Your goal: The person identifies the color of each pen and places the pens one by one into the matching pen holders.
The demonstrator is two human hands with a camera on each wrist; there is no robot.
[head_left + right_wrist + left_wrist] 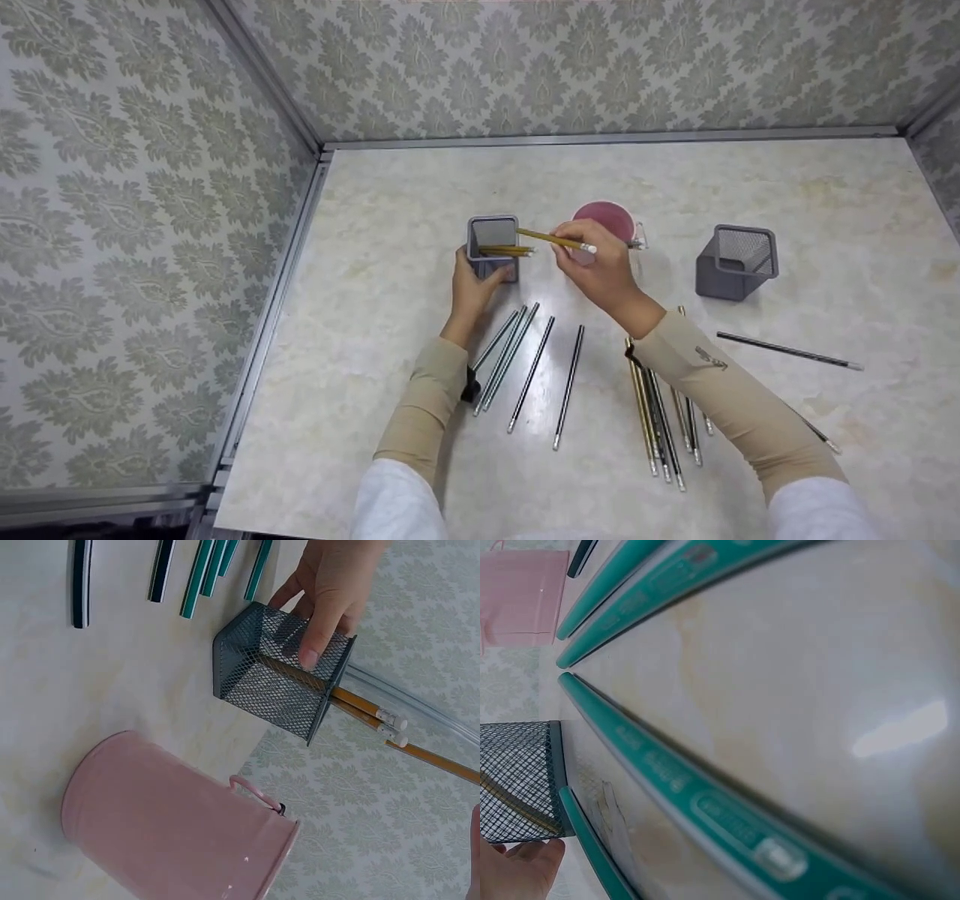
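Note:
My left hand (475, 291) grips a grey mesh pencil holder (493, 220) from its near side, the thumb across its wall. Inside it lean a couple of yellow pencils (369, 711), their white eraser ends sticking out past the rim. In my right hand (600, 270) a yellow pencil (551, 238) is pinched near its eraser end, with the other end right at the holder's rim. The left wrist view catches the holder (517, 765) and part of the left hand (525, 870) at the lower left.
A pink bucket (172, 817) stands just behind my right hand. Another mesh holder (724, 281) is farther right. Green pencils (506, 360) and striped dark pencils (570, 386) lie by the left forearm; more gold and dark pencils (664, 427) lie under the right forearm. One dark pencil (787, 349) lies at right.

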